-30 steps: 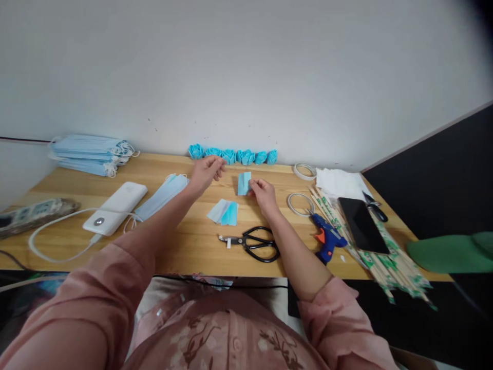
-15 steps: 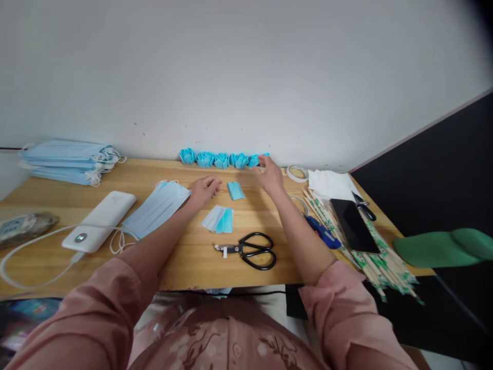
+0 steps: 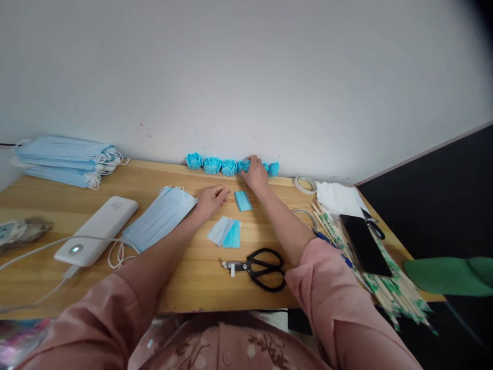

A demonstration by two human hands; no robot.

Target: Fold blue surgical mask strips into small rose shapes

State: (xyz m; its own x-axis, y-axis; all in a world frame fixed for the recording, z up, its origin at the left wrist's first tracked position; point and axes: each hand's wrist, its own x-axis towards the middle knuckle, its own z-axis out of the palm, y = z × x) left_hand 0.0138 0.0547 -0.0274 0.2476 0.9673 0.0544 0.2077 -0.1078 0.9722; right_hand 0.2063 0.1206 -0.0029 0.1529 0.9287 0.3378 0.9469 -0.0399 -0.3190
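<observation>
A row of several bright blue, rose-like flowers (image 3: 212,165) lies against the wall at the back of the table. My right hand (image 3: 257,176) has its thumb and fingers around one blue flower (image 3: 243,166) in that row, partly hiding it and its neighbour. My left hand (image 3: 211,200) lies on the wood with loosely bent fingers and nothing visible in them. Between my hands is a small blue cut piece (image 3: 243,201). Nearer to me lie two overlapping pieces, white and blue (image 3: 231,234), and black-handled scissors (image 3: 265,268) with a white scrap at the blades.
To the left are a flat face mask (image 3: 162,216), a white power bank (image 3: 98,231) with a cable, and a mask stack (image 3: 65,159). Rightward lie tape rolls (image 3: 305,185), white tissue (image 3: 337,198), a phone (image 3: 365,244), wrapped chopsticks (image 3: 400,293) and a green bottle (image 3: 442,276).
My right hand has moved left along the row, from the end flower to another one. My left hand stays near the same spot. The view has shifted slightly.
</observation>
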